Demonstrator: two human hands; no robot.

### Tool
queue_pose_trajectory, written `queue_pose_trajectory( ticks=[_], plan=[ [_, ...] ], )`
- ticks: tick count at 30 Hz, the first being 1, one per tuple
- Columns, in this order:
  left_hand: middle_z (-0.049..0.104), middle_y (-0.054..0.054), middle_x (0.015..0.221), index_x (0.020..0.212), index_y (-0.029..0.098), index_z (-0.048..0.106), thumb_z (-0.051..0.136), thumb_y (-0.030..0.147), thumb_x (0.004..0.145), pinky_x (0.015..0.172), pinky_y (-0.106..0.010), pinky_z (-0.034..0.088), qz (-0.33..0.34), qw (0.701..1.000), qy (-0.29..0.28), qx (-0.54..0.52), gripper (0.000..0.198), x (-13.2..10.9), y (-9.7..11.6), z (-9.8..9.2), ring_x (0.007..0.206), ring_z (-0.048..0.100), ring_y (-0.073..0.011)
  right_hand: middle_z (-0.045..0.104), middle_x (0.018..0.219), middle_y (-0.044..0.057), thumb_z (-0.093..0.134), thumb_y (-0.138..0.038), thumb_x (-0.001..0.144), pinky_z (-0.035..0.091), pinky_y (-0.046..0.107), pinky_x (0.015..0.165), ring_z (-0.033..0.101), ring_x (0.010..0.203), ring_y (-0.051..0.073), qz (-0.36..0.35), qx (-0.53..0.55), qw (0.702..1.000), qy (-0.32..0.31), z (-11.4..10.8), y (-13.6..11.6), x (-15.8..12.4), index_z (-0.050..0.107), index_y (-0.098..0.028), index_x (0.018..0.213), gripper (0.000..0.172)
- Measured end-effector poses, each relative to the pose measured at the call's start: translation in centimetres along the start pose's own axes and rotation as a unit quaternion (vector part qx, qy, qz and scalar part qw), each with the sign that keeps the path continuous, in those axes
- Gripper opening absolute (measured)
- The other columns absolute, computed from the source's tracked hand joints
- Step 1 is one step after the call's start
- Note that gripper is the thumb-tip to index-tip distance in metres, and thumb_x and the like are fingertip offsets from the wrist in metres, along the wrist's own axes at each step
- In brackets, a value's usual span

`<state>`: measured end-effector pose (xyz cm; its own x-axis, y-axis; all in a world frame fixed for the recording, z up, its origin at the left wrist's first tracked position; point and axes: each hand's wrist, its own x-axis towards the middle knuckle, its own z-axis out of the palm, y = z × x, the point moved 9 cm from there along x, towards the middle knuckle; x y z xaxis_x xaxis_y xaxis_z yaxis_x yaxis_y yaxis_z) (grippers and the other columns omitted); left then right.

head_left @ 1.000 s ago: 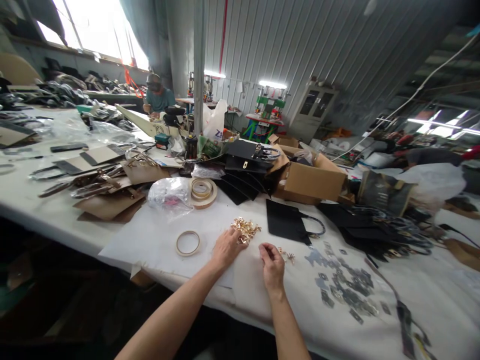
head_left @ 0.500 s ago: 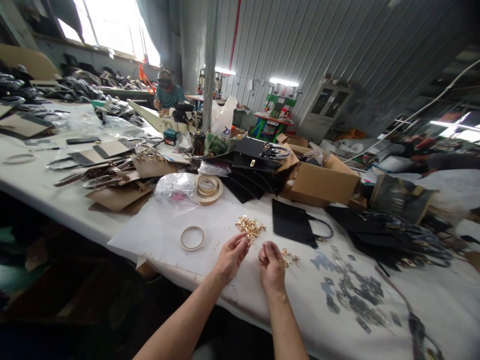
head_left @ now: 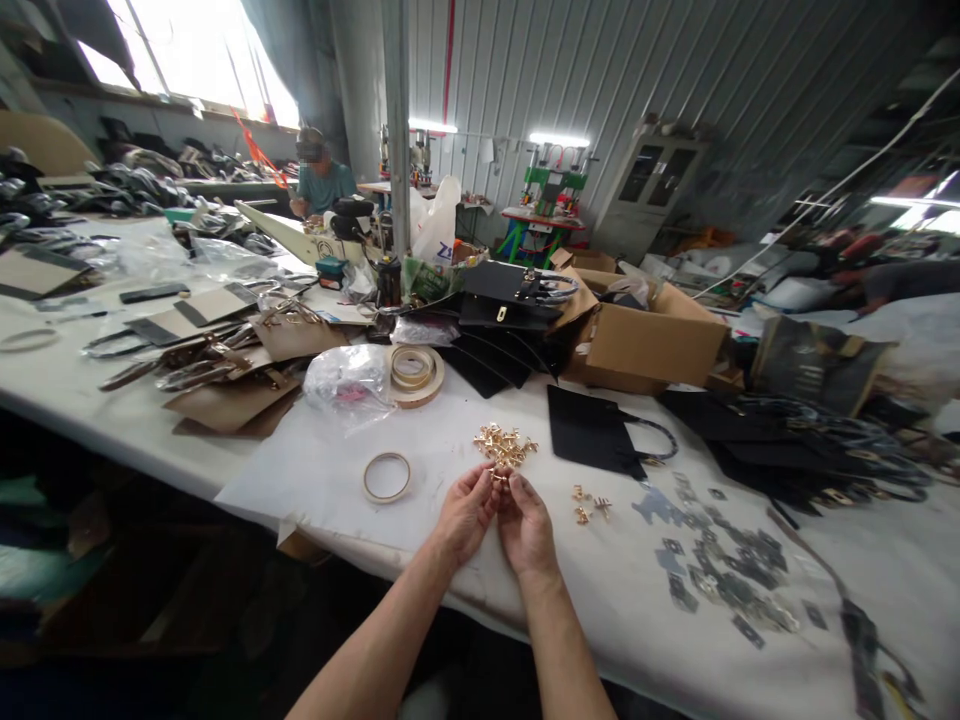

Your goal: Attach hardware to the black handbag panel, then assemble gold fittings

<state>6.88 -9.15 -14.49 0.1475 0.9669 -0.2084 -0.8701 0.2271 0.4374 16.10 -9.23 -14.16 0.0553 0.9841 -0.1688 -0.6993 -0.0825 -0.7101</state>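
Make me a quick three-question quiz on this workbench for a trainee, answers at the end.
1. Fill in: the left hand and right hand both have fingertips on a small piece coloured ____.
2. Which lies left of both hands? a) cardboard box b) tape ring c) grey plates
3. True or false: a black panel with a handle lies right of the metal pile just beyond the hands.
Key: 1 gold; 2 b; 3 true.

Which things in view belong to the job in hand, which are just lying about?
Likely in the job:
gold fitting, at fingertips of left hand and right hand
gold pile
small gold cluster

Apparently just lying about:
lone tape roll
open carton
brown panels
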Motion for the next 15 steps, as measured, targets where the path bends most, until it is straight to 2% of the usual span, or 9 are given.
queue_pose_trajectory(
  ticks=[7, 15],
  plan=[
    [0.077, -0.005, 0.103, 0.111, 0.015, 0.074, 0.090, 0.029, 0.076, 0.068, -0.012, 0.059, -0.013, 1.000, -0.003, 0.008, 0.041, -0.10, -0.20, -0.04, 0.074, 0.071, -0.0054, 0.079, 0.102, 0.003, 0.088, -0.034, 0.075, 0.060, 0.027, 0.074, 0.071, 0.081, 0.015, 0.005, -0.012, 1.000, 0.008, -0.53, 0.46, 0.20, 0.079, -0.021, 0.094, 0.025],
    [0.077, -0.006, 0.099, 0.109, 0.014, 0.076, 0.092, 0.029, 0.074, 0.066, -0.012, 0.058, -0.019, 1.000, -0.001, 0.008, 0.042, -0.15, -0.24, 0.11, 0.070, 0.068, -0.0049, 0.079, 0.102, 0.003, 0.090, -0.035, 0.073, 0.061, 0.026, 0.074, 0.072, 0.087, 0.016, -0.004, -0.021, 1.000, 0.018, -0.59, 0.33, 0.15, 0.078, -0.022, 0.092, 0.026]
  ],
)
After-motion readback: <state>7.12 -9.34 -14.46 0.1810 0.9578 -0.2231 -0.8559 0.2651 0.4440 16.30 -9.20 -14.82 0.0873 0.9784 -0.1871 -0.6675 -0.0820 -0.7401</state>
